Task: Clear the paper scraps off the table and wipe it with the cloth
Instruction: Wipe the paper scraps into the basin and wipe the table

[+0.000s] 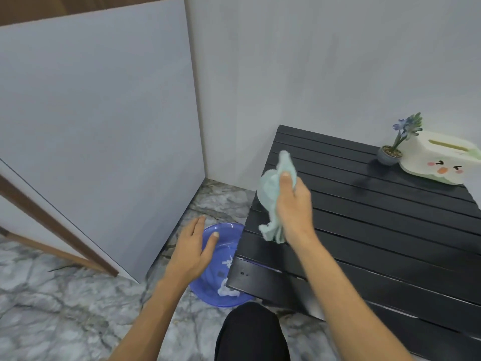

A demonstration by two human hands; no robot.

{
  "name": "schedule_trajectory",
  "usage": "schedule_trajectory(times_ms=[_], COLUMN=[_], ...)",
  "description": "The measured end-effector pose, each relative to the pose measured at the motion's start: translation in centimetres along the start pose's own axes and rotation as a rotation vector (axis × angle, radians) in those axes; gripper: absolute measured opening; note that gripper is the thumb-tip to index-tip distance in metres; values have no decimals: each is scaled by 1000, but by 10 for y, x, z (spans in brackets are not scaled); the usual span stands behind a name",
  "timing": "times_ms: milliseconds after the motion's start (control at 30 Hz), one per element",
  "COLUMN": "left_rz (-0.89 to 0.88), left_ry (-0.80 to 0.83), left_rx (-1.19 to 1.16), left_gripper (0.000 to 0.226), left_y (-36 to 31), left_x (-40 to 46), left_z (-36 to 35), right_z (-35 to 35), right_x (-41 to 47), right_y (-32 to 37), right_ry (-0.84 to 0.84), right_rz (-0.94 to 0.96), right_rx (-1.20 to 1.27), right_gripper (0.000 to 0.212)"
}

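Note:
A low black slatted table (pixel 377 230) fills the right half of the view. My right hand (pixel 294 204) is raised over its left edge, shut on a crumpled pale green cloth (pixel 273 188) that hangs down toward the slats. On the floor at the table's left corner sits a blue plastic basin (pixel 226 230) holding white paper scraps (pixel 227 290). My left hand (pixel 195 246) hovers over the basin's left rim, fingers spread and holding nothing. No scraps show on the tabletop.
A small potted plant with blue flowers (pixel 390 152) and a cream tissue box with a cartoon face (pixel 440 160) stand at the table's far right. A grey panel (pixel 99 139) leans at left on the marble floor (pixel 65 303). My dark-clad knee (pixel 250 334) is below.

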State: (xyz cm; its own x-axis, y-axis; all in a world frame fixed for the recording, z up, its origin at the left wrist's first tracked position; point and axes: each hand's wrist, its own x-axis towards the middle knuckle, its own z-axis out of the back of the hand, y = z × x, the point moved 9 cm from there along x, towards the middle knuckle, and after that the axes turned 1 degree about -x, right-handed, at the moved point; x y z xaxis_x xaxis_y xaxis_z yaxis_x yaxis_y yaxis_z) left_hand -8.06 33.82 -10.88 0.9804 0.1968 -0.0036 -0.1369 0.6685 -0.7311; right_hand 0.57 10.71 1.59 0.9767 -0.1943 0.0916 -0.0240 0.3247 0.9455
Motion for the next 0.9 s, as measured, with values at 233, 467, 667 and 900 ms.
schedule_trajectory(times_ms=[233, 467, 667, 900], left_rz=[-169, -260, -261, -126], left_ry=[0, 19, 58, 33], left_rx=[92, 349, 370, 295], left_gripper=[60, 74, 63, 72], left_y=[-52, -87, -93, -71], left_x=[-1, -4, -9, -15], left_z=[2, -3, -15, 5], right_z=[106, 75, 8, -50], right_x=[-39, -70, -51, -64], right_y=[-25, -86, -61, -50], right_ry=[87, 226, 354, 587], right_rz=[192, 132, 198, 437], right_rx=[-436, -640, -685, -803], right_gripper=[26, 44, 48, 53])
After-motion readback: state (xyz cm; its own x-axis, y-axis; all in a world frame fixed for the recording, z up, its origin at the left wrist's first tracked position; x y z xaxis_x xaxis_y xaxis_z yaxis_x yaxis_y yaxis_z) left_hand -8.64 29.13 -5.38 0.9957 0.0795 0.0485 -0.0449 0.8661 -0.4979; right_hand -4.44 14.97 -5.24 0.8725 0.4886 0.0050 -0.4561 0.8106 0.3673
